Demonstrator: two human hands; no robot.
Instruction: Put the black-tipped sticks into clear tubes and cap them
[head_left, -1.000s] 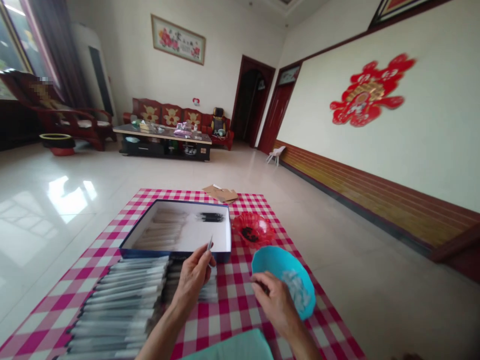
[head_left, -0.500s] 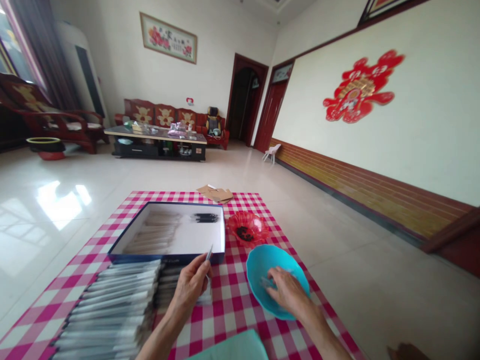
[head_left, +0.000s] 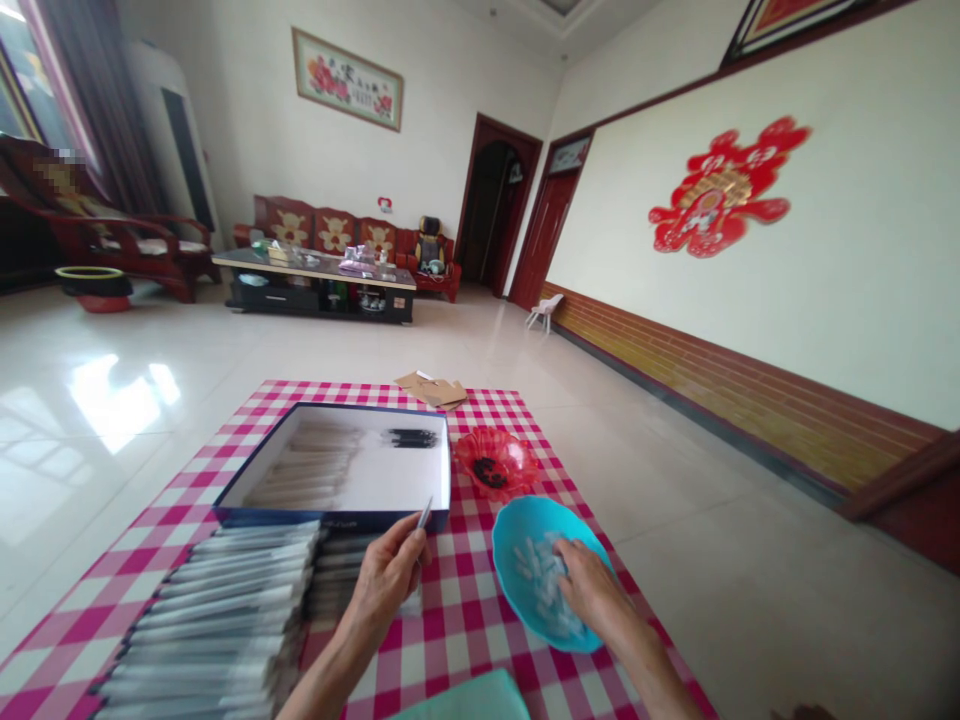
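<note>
My left hand pinches a slim pen, tip pointing up, near the front right corner of a blue-edged white box. My right hand reaches into the turquoise bowl, fingers bent together among small clear pieces; whether it grips one is hidden. Inside the box lie pale slim tubes at the left and short black pieces at the back right. A thick pile of pens lies left of my left forearm. Behind the bowl stands a red flower-shaped dish with small black pieces.
A pink checked cloth covers the table. Brown cardboard pieces lie at its far edge, and a pale green item at the near edge. Farther off are a low table, a wooden sofa and a small chair.
My right hand has shifted slightly right and down in the bowl, uncovering more of the clear pieces. My left hand still holds the pen, and the view has moved slightly.
</note>
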